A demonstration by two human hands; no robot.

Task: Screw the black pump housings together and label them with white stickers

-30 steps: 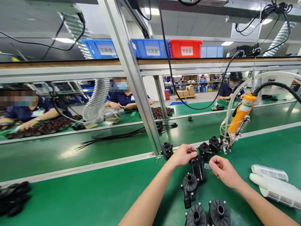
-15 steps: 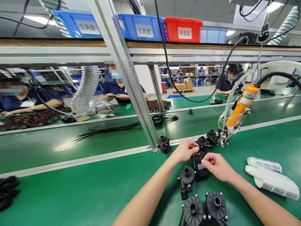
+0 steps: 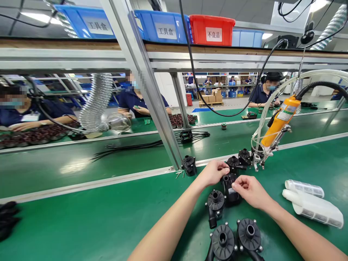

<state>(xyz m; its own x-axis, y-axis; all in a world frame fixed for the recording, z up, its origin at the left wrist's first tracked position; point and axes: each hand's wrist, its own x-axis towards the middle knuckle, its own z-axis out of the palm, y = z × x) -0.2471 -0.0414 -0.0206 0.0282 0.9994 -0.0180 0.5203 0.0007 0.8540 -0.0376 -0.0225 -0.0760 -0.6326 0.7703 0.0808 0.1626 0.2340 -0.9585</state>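
While the right hand (image 3: 248,189) pinches a pale label (image 3: 231,190) against the black pump (image 3: 233,199) on the tabletop (image 3: 108,217), the left hand (image 3: 214,172) curls at its far end; whether it grips, I cannot tell.

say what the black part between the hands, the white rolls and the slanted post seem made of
Black part: probably plastic, satin, by its soft highlights.
White rolls: perhaps film or coated paper, smooth, thinly curled.
Slanted post: likely bare aluminium, silvery, grooved.
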